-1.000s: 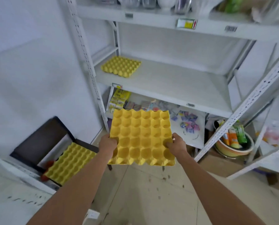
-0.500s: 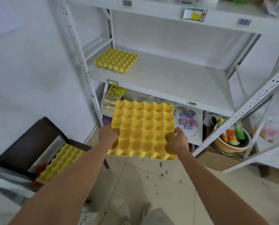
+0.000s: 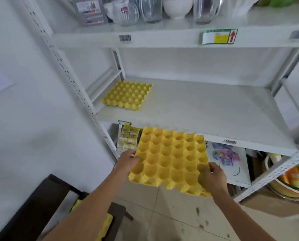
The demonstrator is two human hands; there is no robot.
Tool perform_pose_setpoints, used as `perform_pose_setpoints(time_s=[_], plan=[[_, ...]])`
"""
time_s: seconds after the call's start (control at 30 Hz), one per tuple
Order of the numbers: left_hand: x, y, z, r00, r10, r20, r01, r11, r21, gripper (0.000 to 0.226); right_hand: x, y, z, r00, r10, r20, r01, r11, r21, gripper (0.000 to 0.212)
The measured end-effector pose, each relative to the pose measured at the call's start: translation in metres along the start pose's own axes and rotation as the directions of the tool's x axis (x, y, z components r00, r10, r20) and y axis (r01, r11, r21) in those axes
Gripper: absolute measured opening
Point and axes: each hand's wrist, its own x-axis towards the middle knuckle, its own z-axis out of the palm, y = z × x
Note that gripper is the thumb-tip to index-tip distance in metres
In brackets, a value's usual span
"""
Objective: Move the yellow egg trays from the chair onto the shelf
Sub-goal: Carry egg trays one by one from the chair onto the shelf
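I hold a yellow egg tray (image 3: 169, 160) flat in front of me, its far edge just below the front lip of the white shelf (image 3: 206, 108). My left hand (image 3: 128, 161) grips its left edge and my right hand (image 3: 212, 178) grips its near right corner. A second yellow egg tray (image 3: 128, 95) lies at the back left of that shelf. At the bottom left stands the dark chair (image 3: 41, 204), where a sliver of another yellow tray (image 3: 105, 226) shows past my left forearm.
The shelf above carries glass jars and a white bowl (image 3: 177, 6). Below the middle shelf are yellow packets (image 3: 128, 139) and a white board with coloured sachets (image 3: 225, 156). A bowl of items (image 3: 293, 178) sits at the lower right. The rack's white upright (image 3: 70, 79) borders the wall.
The held tray has risen and moved forward toward the middle shelf's front edge. My view has tilted up and closer to the rack, so the chair has slid mostly out of sight.
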Motion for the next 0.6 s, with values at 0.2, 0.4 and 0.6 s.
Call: perform_pose_setpoints(time_s=[0.2, 0.4, 0.6], plan=[[0.051, 0.046, -0.008, 0.999, 0.036, -0.029, -0.037, 0.999, -0.021, 0.016, 0.051, -0.041, 0.013, 0.991, -0.081, -0.111, 0.072, 0.994, -0.078, 0.018], [0.132, 0.088, -0.014, 0.995, 0.094, -0.024, -0.094, 0.996, 0.008, 0.032, 0.117, -0.091, 0.037, 0.977, -0.096, -0.192, 0.081, 0.993, -0.086, 0.021], [0.222, 0.126, -0.012, 0.985, 0.17, -0.034, -0.168, 0.984, 0.055, 0.014, 0.191, -0.129, 0.078, 0.959, -0.021, -0.282, -0.022, 0.989, -0.147, 0.023]])
